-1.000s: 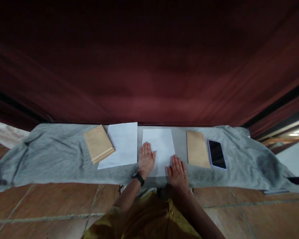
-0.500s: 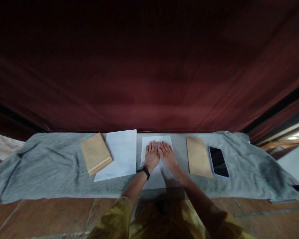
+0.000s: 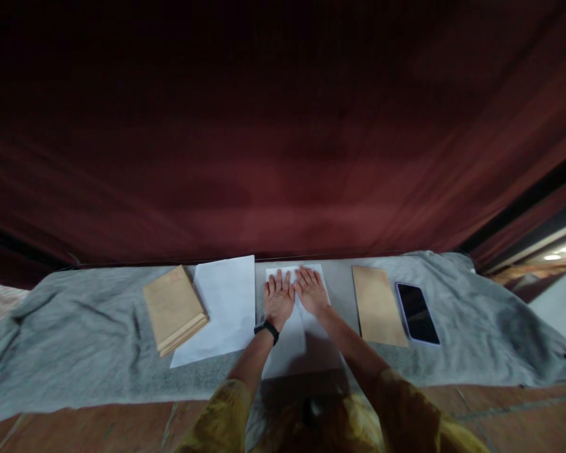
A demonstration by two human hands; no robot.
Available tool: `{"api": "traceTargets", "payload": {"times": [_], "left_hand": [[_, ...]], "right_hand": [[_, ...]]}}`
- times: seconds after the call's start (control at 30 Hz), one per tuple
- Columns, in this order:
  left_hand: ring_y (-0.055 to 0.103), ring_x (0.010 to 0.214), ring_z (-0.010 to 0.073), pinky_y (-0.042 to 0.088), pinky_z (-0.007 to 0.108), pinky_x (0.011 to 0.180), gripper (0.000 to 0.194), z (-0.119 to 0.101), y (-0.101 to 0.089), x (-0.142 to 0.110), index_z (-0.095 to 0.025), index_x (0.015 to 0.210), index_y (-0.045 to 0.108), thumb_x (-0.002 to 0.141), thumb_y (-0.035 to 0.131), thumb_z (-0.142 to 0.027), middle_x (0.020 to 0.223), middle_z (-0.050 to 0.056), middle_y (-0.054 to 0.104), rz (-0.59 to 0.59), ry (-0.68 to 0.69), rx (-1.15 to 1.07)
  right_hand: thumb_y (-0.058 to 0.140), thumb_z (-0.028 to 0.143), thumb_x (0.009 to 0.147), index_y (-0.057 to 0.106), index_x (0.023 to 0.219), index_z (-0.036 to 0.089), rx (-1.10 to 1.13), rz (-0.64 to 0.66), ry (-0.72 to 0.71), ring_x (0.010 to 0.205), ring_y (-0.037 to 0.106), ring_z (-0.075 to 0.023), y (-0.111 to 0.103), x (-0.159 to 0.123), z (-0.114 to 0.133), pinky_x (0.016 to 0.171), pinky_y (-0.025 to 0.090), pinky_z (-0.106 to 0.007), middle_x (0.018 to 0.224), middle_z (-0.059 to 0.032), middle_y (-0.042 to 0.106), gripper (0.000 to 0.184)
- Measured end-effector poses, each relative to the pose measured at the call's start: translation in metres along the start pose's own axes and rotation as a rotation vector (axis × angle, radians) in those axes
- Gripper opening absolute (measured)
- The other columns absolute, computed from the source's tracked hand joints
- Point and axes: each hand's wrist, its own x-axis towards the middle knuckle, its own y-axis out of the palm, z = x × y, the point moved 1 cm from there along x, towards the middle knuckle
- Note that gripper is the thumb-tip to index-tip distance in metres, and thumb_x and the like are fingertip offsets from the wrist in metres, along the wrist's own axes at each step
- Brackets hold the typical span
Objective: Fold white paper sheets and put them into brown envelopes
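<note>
The left hand (image 3: 278,307) and the right hand (image 3: 312,294) lie palm down on a white rectangular sheet of paper (image 3: 285,352), near its far edge. The left fingers (image 3: 279,281) are open, straight and slightly spread; the right fingers (image 3: 313,277) are open too, closer together and angled toward the left ones. Neither set grips anything. The sheet lies under both palms and runs back from the fingers toward the body, with a straight line down its near part; whether this is a fold or a shadow edge cannot be told. A black wristband (image 3: 267,330) circles the left wrist.

Left of the left fingers, apart from them, is a larger white paper (image 3: 224,308), its left side overlapped by a tilted stack of brown paper envelopes (image 3: 173,307). Right of the right fingers lies a flat brown paper envelope (image 3: 378,305), and just beyond it a black-screened phone with a pale purple edge (image 3: 417,313). All of these rest on a surface covered with grey cloth (image 3: 94,333). Ahead of the fingers rises a dark red panel (image 3: 283,157).
</note>
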Motion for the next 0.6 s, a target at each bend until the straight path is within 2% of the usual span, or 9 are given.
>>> {"api": "traceTargets", "payload": {"times": [0.07, 0.13, 0.4, 0.5, 0.6], "left_hand": [[0.027, 0.153, 0.0348, 0.025, 0.053, 0.122, 0.055, -0.001, 0.001, 0.001, -0.027, 0.158, 0.034, 0.105, 0.03, -0.037, 0.168, 0.009, 0.025, -0.002, -0.012, 0.01], [0.027, 0.153, 0.0335, 0.025, 0.052, 0.122, 0.055, -0.001, 0.003, 0.001, -0.023, 0.159, 0.033, 0.105, 0.029, -0.037, 0.167, 0.012, 0.025, -0.012, -0.038, 0.014], [0.025, 0.154, 0.0324, 0.022, 0.053, 0.124, 0.061, 0.0, 0.008, 0.002, -0.01, 0.157, 0.033, 0.104, 0.032, -0.04, 0.164, 0.021, 0.028, -0.068, -0.068, -0.022], [0.025, 0.154, 0.0332, 0.022, 0.054, 0.123, 0.062, 0.0, 0.008, 0.001, -0.008, 0.156, 0.034, 0.103, 0.033, -0.039, 0.163, 0.023, 0.029, -0.079, -0.059, -0.034], [0.024, 0.154, 0.0329, 0.023, 0.054, 0.123, 0.061, 0.002, 0.005, 0.0, -0.008, 0.156, 0.035, 0.103, 0.032, -0.039, 0.163, 0.022, 0.031, -0.086, -0.052, -0.043]], "right_hand": [[0.03, 0.036, 0.108, 0.046, 0.152, 0.022, -0.002, 0.028, -0.037, 0.149, 0.037, -0.0257, 0.0, 0.003, 0.002, 0.123, 0.024, -0.047, 0.162, -0.0061, 0.039, 0.05], [0.032, 0.038, 0.107, 0.045, 0.153, 0.021, -0.018, 0.025, 0.011, 0.148, 0.038, -0.0267, -0.001, 0.003, -0.003, 0.123, 0.024, -0.048, 0.162, -0.0081, 0.038, 0.051], [0.032, 0.037, 0.106, 0.042, 0.152, 0.003, -0.029, -0.088, 0.172, 0.145, 0.043, -0.0296, -0.007, -0.006, -0.036, 0.12, 0.029, -0.048, 0.156, -0.0214, 0.044, 0.058], [0.031, 0.033, 0.105, 0.043, 0.15, -0.001, -0.025, -0.125, 0.197, 0.143, 0.045, -0.0316, -0.013, -0.023, -0.033, 0.119, 0.032, -0.051, 0.154, -0.0247, 0.045, 0.057], [0.033, 0.033, 0.105, 0.041, 0.153, 0.005, 0.004, -0.149, 0.103, 0.145, 0.042, -0.0305, -0.022, -0.059, -0.016, 0.119, 0.033, -0.051, 0.156, -0.0214, 0.043, 0.056]]}}
